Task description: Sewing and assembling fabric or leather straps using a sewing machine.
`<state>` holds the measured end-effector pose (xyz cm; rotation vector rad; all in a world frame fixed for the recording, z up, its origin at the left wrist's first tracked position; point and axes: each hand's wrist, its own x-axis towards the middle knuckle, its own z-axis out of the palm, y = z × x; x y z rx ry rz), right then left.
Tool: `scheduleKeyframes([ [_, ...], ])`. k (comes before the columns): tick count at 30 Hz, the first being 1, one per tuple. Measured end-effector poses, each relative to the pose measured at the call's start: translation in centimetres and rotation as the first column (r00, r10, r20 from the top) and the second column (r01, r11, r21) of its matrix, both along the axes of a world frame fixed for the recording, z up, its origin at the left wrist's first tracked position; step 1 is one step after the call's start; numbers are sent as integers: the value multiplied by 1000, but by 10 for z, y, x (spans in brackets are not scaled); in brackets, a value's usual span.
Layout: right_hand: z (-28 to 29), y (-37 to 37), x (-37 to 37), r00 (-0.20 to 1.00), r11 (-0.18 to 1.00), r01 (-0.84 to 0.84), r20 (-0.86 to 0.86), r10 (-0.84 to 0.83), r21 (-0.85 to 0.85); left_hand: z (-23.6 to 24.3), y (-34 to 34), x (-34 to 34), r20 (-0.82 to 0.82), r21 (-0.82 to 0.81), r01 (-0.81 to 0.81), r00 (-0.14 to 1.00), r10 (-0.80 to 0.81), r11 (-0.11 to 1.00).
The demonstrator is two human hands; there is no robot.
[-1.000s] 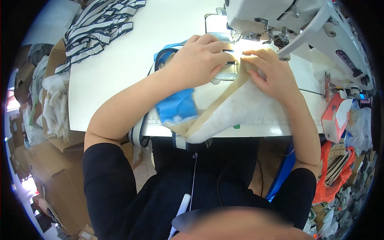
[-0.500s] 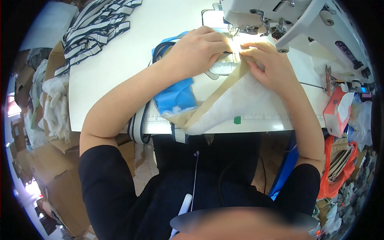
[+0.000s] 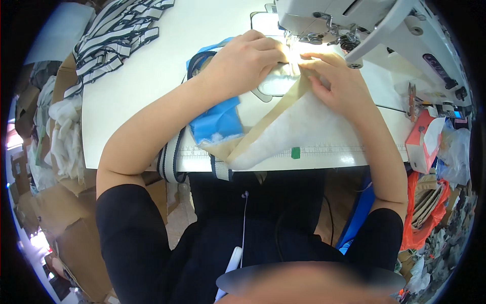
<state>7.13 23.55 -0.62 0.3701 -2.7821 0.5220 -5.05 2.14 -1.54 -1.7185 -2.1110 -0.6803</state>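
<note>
At the lit needle (image 3: 288,43) of a white sewing machine (image 3: 334,17), my left hand (image 3: 245,61) has bent fingers pressed together on the work under the presser area; what lies beneath them is partly hidden. Just right of it, my right hand (image 3: 336,81) holds the edge of a beige-edged white padded fabric (image 3: 276,131) with curved fingers, thumb tucked in. The padded piece slopes down to the table's front edge. Blue fabric (image 3: 217,121) lies under my left wrist, with navy-and-white webbing (image 3: 172,162) looping over the edge.
The white table (image 3: 116,101) carries a pile of striped straps (image 3: 116,35) at back left, scissors (image 3: 412,96) and a pink box (image 3: 422,142) at right. Cardboard boxes (image 3: 71,233) and fabric scraps (image 3: 66,131) crowd the left; a red bag (image 3: 425,218) stands right.
The whole view has shifted slightly, with table and machine appearing higher and further left. Both hands stay at the needle, the left fingers having edged slightly over the work.
</note>
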Motion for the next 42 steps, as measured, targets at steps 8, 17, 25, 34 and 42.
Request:
scheduleKeyframes([
  [8,-7,6,-5,999,1000,24,-23,-24,2,-2,7,-6,-21,9,-1,1000,1,1000],
  [17,-9,6,-10,995,993,58,-90,-48,104,-2,9,-13,-39,31,-4,999,5,1000],
  [25,-23,25,-13,964,936,78,-265,17,343,-3,14,-12,-61,35,-24,998,26,999],
  [34,2,8,-20,983,981,29,-184,7,191,0,13,-14,-35,6,-35,999,35,999],
  [42,-2,10,-23,986,979,70,-162,-38,193,-5,16,-24,-91,29,-21,996,23,999],
])
